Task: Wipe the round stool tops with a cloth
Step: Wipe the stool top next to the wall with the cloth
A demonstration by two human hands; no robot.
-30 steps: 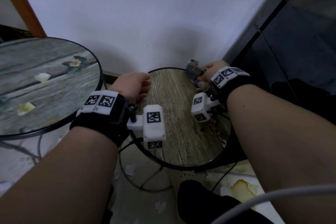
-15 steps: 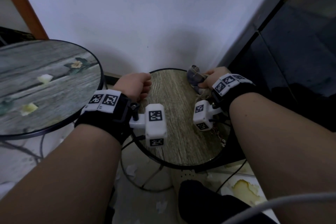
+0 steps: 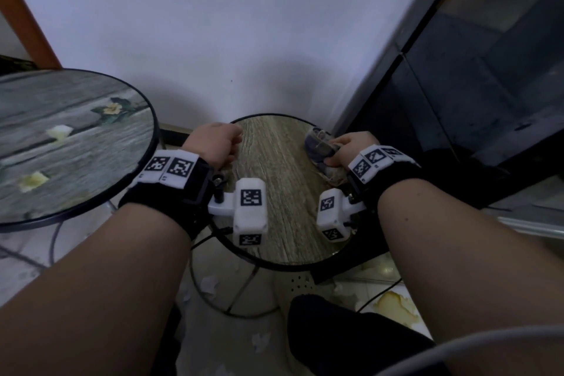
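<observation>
A small round stool (image 3: pixel 282 192) with a wood-grain top and black rim stands in the corner below me. My left hand (image 3: pixel 215 143) grips its left rim with curled fingers. At the top's right side, my right hand (image 3: pixel 348 148) holds a crumpled grey cloth (image 3: pixel 319 143) that rests against the surface. A larger round stool (image 3: pixel 61 146), grey wood-grain with a flower print and pale scraps on it, stands to the left. Both wrists wear black bands with white marker blocks.
A white wall rises right behind the stools. A dark glass cabinet (image 3: pixel 476 101) stands close on the right. Paper scraps (image 3: pixel 210 282) and a cable litter the tiled floor. My dark-clothed knee (image 3: pixel 335 333) is just below the small stool.
My right hand with the cloth has slid a little toward me along the stool's right side. My left hand keeps its hold on the rim.
</observation>
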